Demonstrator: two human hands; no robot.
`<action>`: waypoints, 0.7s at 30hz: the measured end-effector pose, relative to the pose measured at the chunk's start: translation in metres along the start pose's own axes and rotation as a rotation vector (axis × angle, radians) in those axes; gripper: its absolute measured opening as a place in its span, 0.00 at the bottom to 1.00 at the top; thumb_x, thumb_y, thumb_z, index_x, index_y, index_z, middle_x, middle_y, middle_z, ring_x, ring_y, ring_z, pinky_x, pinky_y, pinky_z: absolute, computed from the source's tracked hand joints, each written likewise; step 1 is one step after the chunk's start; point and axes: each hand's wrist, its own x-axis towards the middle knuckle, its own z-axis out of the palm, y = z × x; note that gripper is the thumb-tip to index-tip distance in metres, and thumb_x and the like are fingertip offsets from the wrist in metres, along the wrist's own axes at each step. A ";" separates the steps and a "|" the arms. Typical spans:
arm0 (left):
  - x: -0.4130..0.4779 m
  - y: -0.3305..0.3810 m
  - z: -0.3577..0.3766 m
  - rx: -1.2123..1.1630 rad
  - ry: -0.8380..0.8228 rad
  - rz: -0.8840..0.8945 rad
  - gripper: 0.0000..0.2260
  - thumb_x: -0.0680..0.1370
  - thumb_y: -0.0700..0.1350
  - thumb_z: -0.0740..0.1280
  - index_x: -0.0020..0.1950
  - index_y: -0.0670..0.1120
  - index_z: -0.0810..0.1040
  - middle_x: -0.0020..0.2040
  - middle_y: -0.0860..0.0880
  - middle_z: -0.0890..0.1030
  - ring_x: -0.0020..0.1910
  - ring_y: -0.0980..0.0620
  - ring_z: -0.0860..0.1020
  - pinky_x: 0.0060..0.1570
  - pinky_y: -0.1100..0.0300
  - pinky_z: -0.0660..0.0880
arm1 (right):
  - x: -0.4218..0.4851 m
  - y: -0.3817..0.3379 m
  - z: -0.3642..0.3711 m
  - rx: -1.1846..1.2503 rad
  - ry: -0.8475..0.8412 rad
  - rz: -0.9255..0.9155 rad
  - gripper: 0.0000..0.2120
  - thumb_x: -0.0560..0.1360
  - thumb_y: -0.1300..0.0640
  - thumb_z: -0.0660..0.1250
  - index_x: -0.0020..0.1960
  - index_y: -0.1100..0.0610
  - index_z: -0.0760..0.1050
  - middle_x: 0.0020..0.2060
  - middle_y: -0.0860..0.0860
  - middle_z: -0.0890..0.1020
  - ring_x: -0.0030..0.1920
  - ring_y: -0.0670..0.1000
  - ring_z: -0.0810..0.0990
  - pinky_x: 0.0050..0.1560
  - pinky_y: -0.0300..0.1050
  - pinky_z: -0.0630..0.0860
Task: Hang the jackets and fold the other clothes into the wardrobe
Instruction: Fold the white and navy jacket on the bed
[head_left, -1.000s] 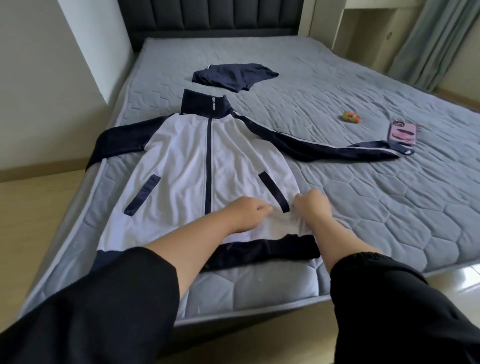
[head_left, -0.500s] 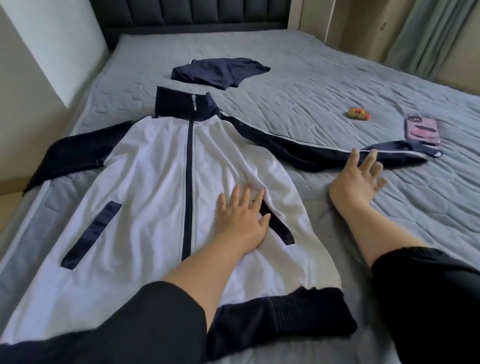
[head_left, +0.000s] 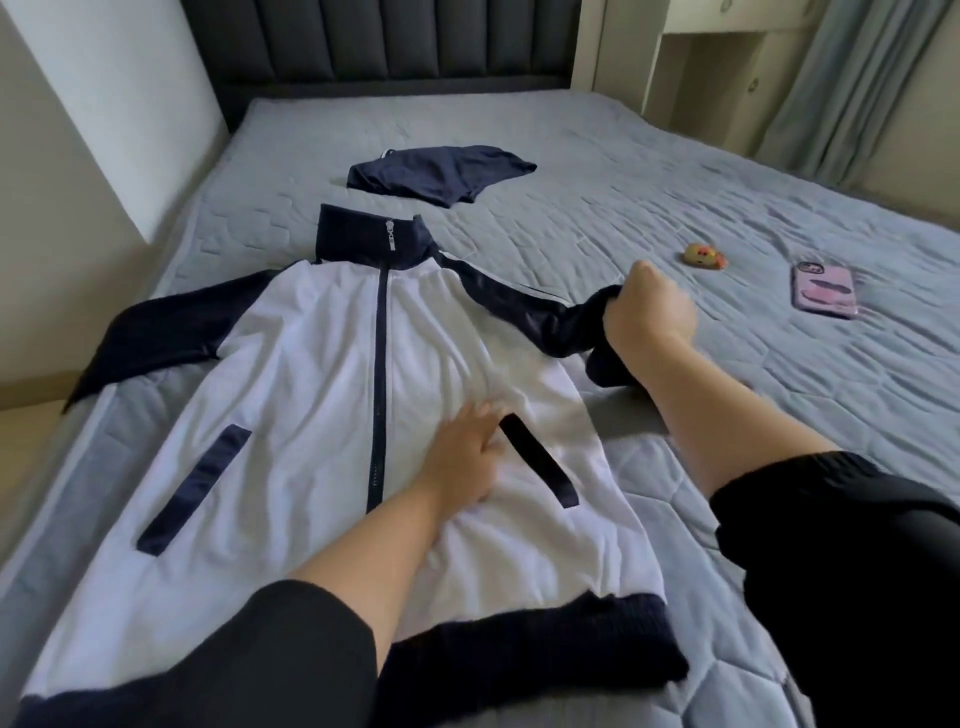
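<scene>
A white jacket (head_left: 311, 395) with navy collar, sleeves, hem and zip lies face up and zipped on the grey bed (head_left: 675, 171). My left hand (head_left: 465, 457) presses flat on its front, just left of the right pocket strip. My right hand (head_left: 649, 312) grips the navy right sleeve (head_left: 524, 301) near its cuff and holds it bunched and lifted off the bed. The left sleeve lies stretched toward the bed's left edge. A folded navy garment (head_left: 436, 174) lies beyond the collar.
A pink phone (head_left: 823, 291) and a small yellow-orange toy (head_left: 701, 255) lie on the bed to the right. A dark padded headboard (head_left: 384, 47) stands at the back, a wall at the left, cabinets and a curtain (head_left: 852, 83) at the far right.
My right hand went from hovering open over the right sleeve to gripping it, and pulled the cuff end in toward the jacket. My left hand stays on the jacket's front.
</scene>
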 end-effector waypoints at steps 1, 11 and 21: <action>-0.006 0.002 -0.011 -0.198 -0.019 -0.094 0.19 0.80 0.44 0.58 0.72 0.52 0.69 0.72 0.46 0.69 0.69 0.44 0.69 0.64 0.56 0.66 | -0.003 -0.017 -0.012 0.071 -0.062 0.015 0.04 0.77 0.63 0.60 0.44 0.61 0.68 0.37 0.55 0.72 0.35 0.55 0.71 0.31 0.44 0.63; -0.079 -0.034 -0.070 -1.818 0.100 -0.523 0.23 0.82 0.55 0.52 0.70 0.43 0.69 0.48 0.42 0.82 0.44 0.46 0.82 0.50 0.47 0.77 | -0.099 -0.063 -0.016 0.622 -1.122 0.089 0.17 0.81 0.47 0.58 0.51 0.61 0.75 0.44 0.56 0.83 0.39 0.54 0.84 0.35 0.44 0.81; -0.106 -0.062 -0.118 -1.555 0.375 -0.687 0.12 0.81 0.50 0.57 0.56 0.45 0.76 0.45 0.43 0.81 0.40 0.44 0.80 0.33 0.53 0.76 | -0.162 -0.057 0.036 0.031 -0.865 0.000 0.36 0.71 0.34 0.66 0.66 0.61 0.69 0.59 0.57 0.75 0.55 0.56 0.76 0.56 0.47 0.73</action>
